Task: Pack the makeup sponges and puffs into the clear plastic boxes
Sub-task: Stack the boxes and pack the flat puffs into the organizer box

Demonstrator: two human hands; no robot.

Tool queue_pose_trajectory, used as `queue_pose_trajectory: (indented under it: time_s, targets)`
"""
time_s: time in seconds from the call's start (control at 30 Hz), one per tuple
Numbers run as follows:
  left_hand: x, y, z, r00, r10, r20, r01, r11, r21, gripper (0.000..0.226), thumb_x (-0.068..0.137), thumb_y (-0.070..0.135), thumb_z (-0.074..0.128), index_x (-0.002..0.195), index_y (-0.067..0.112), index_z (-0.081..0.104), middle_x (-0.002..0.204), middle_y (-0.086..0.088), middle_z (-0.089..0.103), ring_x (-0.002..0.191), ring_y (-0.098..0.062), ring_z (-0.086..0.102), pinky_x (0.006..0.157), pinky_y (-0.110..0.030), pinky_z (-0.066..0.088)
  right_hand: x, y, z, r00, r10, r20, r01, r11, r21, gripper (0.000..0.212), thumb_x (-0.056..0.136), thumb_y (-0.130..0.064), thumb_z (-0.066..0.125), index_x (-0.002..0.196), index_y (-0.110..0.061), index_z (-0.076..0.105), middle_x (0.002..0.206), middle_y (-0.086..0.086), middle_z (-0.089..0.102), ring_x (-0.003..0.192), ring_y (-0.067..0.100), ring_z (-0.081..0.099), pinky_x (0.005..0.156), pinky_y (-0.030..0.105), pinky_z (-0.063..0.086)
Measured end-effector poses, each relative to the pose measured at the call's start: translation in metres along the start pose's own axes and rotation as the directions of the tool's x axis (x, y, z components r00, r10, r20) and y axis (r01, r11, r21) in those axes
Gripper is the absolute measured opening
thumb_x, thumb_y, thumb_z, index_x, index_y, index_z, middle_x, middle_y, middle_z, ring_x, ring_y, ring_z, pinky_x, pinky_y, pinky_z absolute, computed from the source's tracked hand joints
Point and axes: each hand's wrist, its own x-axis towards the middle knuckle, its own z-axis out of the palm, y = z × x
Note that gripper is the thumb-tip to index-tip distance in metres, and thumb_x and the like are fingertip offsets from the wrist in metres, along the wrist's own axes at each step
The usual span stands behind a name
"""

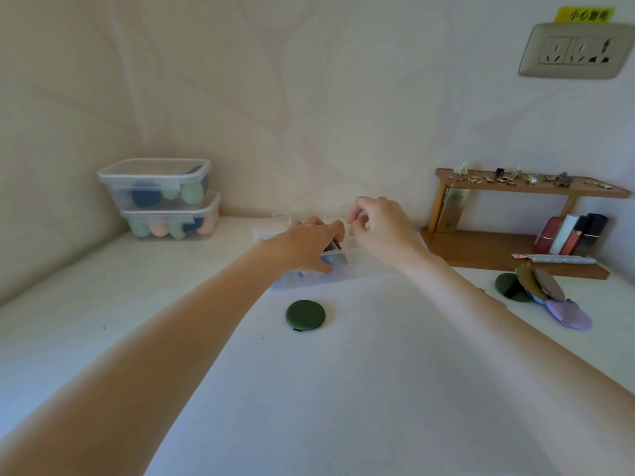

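A clear plastic box (311, 280) stands open at the middle of the white table, its lid (279, 219) behind it. My left hand (304, 245) reaches into the box, fingers curled round a dark puff (332, 249) standing on edge inside. My right hand (381, 228) hovers over the box's right end with fingers curled and thumb against forefinger; what it pinches is too blurred to tell. A dark green round puff (305, 315) lies flat in front of the box. A fanned pile of puffs (546, 293) in green, olive, brown and lilac lies at the right.
Two closed clear boxes, stacked (158, 187) (171, 223) and filled with sponges, stand in the back left corner. A wooden shelf (498, 249) with small trinkets and cosmetics stands at the right against the wall. A wall socket (574, 51) is high on the right.
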Motion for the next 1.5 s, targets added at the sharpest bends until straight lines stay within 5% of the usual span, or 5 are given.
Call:
queue_pose_trajectory:
  time_s: [0.3,0.5,0.7,1.13,1.5]
  targets:
    - [-0.005,0.002,-0.002,0.997,0.015,0.073,-0.028,0.982,0.186,0.047,0.094,0.026,0.046,0.140,0.027,0.034,0.147,0.008,0.036,0.136,-0.020,0.024,0.105,-0.036,0.028,-0.052,-0.031,0.029,0.759,-0.101,0.643,0.023,0.991,0.129,0.041,0.084,-0.021,0.068,0.123,-0.012,0.057,0.112,0.000,0.060,0.086,0.003,0.050,0.077,0.010,0.038]
    - [-0.006,-0.001,-0.003,0.998,-0.006,0.063,0.001,0.997,0.083,0.043,0.090,0.031,0.054,0.131,0.026,0.045,0.137,0.005,0.045,0.131,-0.020,0.028,0.098,-0.031,0.027,-0.026,-0.024,0.003,0.775,-0.075,0.628,-0.094,0.968,0.232,0.031,0.082,-0.004,0.067,0.112,-0.004,0.062,0.099,0.009,0.060,0.079,0.015,0.055,0.058,0.012,0.045]
    - [-0.004,-0.001,-0.003,0.998,0.019,0.063,-0.027,0.991,0.133,0.050,0.088,0.022,0.050,0.137,0.025,0.040,0.140,0.007,0.044,0.131,-0.021,0.030,0.097,-0.033,0.031,0.016,-0.002,-0.012,0.970,0.234,0.072,-0.244,0.945,0.220,0.031,0.084,-0.010,0.066,0.104,-0.013,0.043,0.098,0.011,0.060,0.073,0.028,0.064,0.060,0.031,0.052]
    - [-0.005,-0.003,0.000,0.998,0.037,0.043,-0.043,0.990,0.132,0.051,0.089,0.021,0.048,0.139,0.025,0.039,0.143,0.005,0.039,0.131,-0.022,0.031,0.101,-0.034,0.031,0.022,0.002,0.032,0.989,0.049,0.142,-0.005,0.955,-0.295,0.019,0.087,-0.003,0.045,0.106,-0.004,0.046,0.099,0.016,0.059,0.091,0.037,0.058,0.068,0.039,0.042]
    - [0.000,-0.006,0.002,0.997,-0.058,0.057,0.061,0.997,-0.056,0.055,0.081,0.018,0.055,0.132,0.022,0.035,0.127,-0.003,0.051,0.128,-0.023,0.033,0.095,-0.032,0.031,0.027,0.020,0.020,0.945,0.156,0.289,-0.192,0.977,0.098,0.030,0.088,-0.014,0.060,0.115,-0.009,0.051,0.083,0.000,0.052,0.078,0.016,0.049,0.067,0.026,0.036]
